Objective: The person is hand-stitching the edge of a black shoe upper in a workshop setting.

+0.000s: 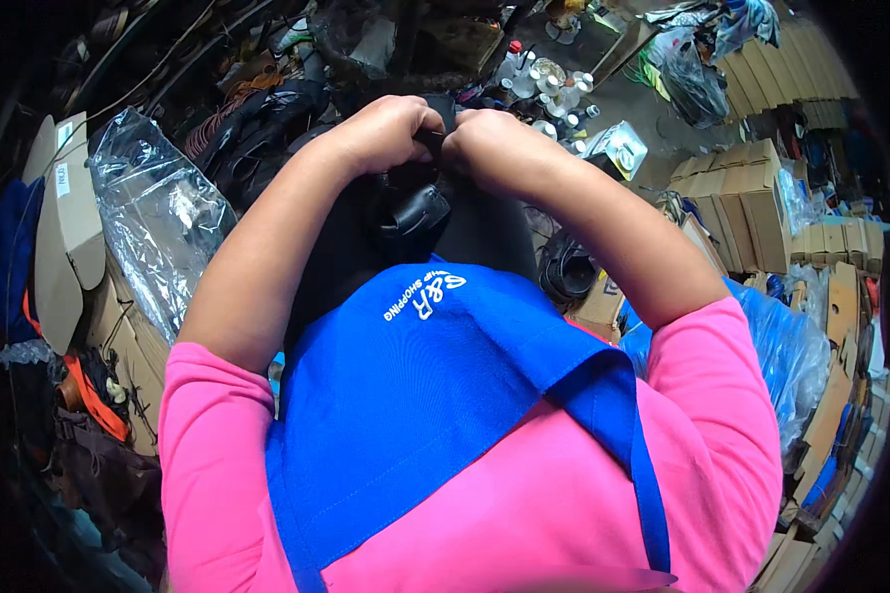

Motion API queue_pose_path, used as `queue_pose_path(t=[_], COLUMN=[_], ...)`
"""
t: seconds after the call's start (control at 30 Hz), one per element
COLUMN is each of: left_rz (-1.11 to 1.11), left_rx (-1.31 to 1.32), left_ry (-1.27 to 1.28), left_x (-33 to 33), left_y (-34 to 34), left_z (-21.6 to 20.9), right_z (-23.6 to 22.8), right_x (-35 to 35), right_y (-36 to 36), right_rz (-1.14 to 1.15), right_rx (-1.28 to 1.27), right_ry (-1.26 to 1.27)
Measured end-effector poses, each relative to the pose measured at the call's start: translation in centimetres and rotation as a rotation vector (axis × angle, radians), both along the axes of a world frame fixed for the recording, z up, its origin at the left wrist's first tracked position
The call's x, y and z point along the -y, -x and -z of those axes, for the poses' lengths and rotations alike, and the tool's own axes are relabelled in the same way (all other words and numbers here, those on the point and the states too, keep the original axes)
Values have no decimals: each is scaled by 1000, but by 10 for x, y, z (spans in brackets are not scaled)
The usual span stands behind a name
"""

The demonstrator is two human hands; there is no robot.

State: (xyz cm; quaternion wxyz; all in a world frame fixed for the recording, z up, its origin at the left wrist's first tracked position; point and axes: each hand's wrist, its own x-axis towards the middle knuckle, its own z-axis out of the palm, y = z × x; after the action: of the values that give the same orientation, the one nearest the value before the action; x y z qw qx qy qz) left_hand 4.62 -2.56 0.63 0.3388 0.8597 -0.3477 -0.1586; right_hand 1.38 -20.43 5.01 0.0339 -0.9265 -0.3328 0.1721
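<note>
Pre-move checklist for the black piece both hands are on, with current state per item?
1. Left hand closed on the top edge of the black item: ok.
2. Right hand closed on the same edge, touching the left hand: ok.
3. Fingertips in view: not ok, they curl under, out of sight.
4. What kind of thing the black item is, and how it is oriented: cannot tell, dark and partly hidden by the hands.
5. Blue apron apart from the hands: ok, it hangs below them.
6. Free space ahead: not ok, bottles and cups crowd close behind the hands.
</note>
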Motion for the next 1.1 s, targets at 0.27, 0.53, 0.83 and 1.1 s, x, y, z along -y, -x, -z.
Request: queue_pose_path(t=[0.27,0.53,0.83,1.1], left_rz=[-301,-302,-664,-776], left_rx=[231,60,-129,-1154], left_ry=[128,65,100,1525], left_x=[-5,-14,-68,-58], left_y=[22,47,24,26], left_z=[2,13,-11,9], right_z=[27,47,66,64], right_x=[25,50,45,55], right_y=[-12,15,-13,7], right_rz=[308,129,948,999], right_rx=[-428,-77,-400,-1216], right_ry=[-466,-613,-1385,-1874])
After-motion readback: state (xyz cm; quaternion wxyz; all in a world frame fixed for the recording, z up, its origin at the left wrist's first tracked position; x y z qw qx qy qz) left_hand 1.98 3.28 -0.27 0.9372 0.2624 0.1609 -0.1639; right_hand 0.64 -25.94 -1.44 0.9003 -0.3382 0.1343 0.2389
